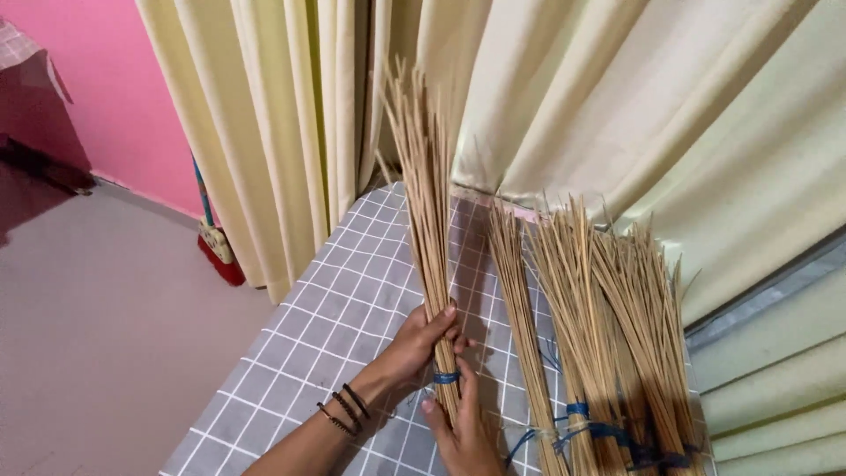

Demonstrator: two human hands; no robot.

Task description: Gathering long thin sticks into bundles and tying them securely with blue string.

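At frame centre, the left hand [421, 342] and right hand [465, 427] both grip a stick bundle [426, 220] near its blue tie [446, 377], seemingly above the checked worktop [326, 326].

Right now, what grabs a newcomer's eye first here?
The raised bundle of thin sticks at centre, gripped near its blue tie by the left hand and right hand. Right of it, more tied stick bundles lie on the grey checked tablecloth, cream curtains behind.
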